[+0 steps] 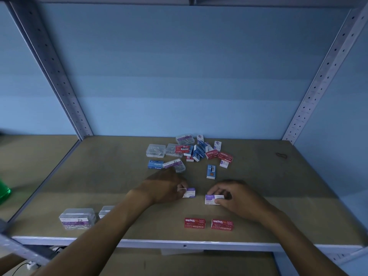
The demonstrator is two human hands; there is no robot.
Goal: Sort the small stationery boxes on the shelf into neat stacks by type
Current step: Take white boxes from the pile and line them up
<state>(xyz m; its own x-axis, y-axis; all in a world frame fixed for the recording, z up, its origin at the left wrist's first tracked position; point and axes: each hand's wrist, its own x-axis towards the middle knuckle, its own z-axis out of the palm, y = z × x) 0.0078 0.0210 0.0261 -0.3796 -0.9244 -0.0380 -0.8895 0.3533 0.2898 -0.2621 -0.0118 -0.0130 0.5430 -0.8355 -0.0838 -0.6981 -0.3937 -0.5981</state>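
Brown shelf board (pixel 278 186) under blue back panels: left hand (pixel 165 188) pinches a purple-and-white staples box (pixel 189 193); right hand (pixel 235 196) grips a stack of the same boxes (pixel 212 199) just beside it. Two red Staples boxes (pixel 208 224) sit nearer the edge, clear paper-clip cases (pixel 77 218) front-left, a mixed pile (pixel 197 151) behind.

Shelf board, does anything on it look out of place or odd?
Yes: a small dark looped thing, perhaps a rubber band, lies alone toward the right of the shelf board, away from the boxes. The unsorted pile at the back is jumbled, some boxes tipped on edge.
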